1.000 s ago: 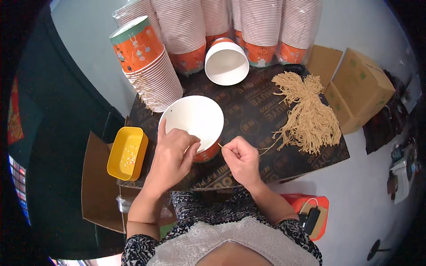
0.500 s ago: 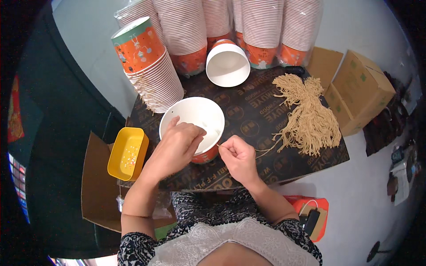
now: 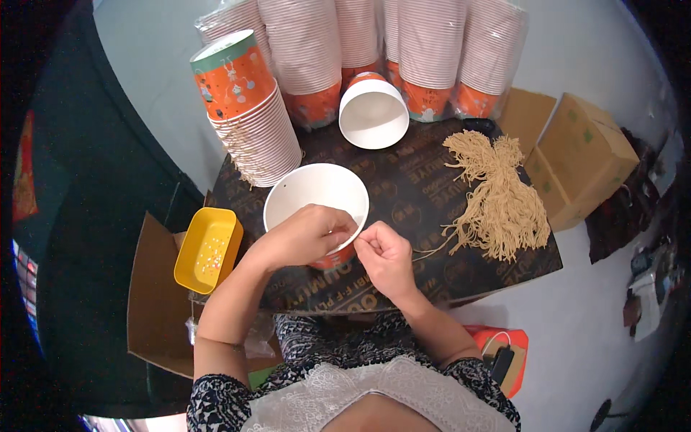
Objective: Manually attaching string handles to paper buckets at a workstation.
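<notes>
A paper bucket (image 3: 317, 189), white inside and orange outside, stands in front of me with a small dark hole in its far left wall. My left hand (image 3: 306, 234) reaches over its near rim; the fingers are bent together inside at the right wall, and what they hold is hidden. Just outside that wall, my right hand (image 3: 386, 255) pinches the end of a tan cord (image 3: 432, 251). The cord trails right toward a loose bundle of tan cords (image 3: 504, 205) on the dark table (image 3: 360, 288).
Nested buckets (image 3: 263, 144) with cords at their sides stand left. Bagged bucket stacks (image 3: 302, 50) line the back, with one bucket (image 3: 374, 119) tipped toward me. A yellow box (image 3: 232, 253) of tiny pale beads is at left; cardboard boxes (image 3: 586, 155) flank the table.
My left hand has moved right and down to the bucket's right wall, its fingers now closer to my right hand. My right hand stays pinched at that wall.
</notes>
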Tool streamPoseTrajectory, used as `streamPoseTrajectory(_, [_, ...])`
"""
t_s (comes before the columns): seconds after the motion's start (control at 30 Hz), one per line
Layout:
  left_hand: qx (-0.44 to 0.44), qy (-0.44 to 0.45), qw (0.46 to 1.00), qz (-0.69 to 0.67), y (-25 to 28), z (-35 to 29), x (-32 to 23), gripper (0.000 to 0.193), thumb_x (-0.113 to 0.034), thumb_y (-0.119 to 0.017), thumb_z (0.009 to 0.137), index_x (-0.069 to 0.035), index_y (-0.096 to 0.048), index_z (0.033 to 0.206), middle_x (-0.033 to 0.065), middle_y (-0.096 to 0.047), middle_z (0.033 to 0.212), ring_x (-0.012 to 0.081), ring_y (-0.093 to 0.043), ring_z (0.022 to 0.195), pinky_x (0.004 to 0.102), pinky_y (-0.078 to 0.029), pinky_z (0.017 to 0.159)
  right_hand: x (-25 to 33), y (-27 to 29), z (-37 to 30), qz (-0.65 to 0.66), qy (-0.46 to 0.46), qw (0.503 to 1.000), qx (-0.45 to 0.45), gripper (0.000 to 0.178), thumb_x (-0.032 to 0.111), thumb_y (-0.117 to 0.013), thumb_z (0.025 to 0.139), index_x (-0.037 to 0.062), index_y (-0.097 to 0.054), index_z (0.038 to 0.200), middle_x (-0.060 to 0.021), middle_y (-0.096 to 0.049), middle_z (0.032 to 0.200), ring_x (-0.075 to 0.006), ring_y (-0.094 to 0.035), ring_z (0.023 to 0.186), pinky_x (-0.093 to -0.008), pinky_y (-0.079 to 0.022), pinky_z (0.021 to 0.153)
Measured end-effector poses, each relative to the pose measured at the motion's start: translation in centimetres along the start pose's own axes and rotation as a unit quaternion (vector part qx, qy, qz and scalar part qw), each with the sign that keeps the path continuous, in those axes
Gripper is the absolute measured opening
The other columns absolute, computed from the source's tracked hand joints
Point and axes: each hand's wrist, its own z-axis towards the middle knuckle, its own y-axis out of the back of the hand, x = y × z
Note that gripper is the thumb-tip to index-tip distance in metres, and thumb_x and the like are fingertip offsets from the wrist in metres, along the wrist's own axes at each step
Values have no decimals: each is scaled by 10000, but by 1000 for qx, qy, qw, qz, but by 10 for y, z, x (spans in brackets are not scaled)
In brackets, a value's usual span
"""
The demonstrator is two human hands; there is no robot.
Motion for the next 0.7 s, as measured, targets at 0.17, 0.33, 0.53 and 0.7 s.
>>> streamPoseTrajectory(0.17, [-9, 35, 999, 20, 4, -4, -1, 137, -89, -614, 847, 19, -680, 900, 209, -683, 826, 363, -672, 787, 420, -515, 711, 5, 0, -1, -60, 0, 998, 10, 114, -5, -611, 925, 24, -582, 819, 93, -488, 658, 22, -398, 602, -183, -311, 518])
streamPoseTrajectory(0.33, [-98, 52, 994, 24, 1, -12, -6, 125, -83, -618, 846, 38, -638, 822, 183, -665, 759, 287, -672, 730, 392, -504, 670, -6, 15, -12, -105, 18, 994, 12, 67, 31, -610, 934, 10, -606, 870, 41, -557, 690, -12, -482, 636, -207, -389, 549])
streamPoseTrajectory(0.53, [-128, 11, 939, -319, -14, -18, -5, 147, -7, -591, 831, 5, -548, 691, 65, -661, 732, 127, -609, 714, 275, -499, 659, -4, 5, -12, -46, -37, 997, 53, 77, 47, -571, 959, 1, -618, 920, -8, -641, 768, -45, -552, 653, -220, -454, 582])
streamPoseTrajectory(0.7, [-109, 65, 946, -299, -11, -14, -7, 110, -26, -585, 845, 7, -596, 740, 67, -680, 774, 92, -584, 695, 252, -473, 633, 1, 4, -13, -36, -46, 995, 78, 78, 28, -536, 974, 1, -602, 1005, -19, -642, 814, -42, -542, 675, -200, -444, 599])
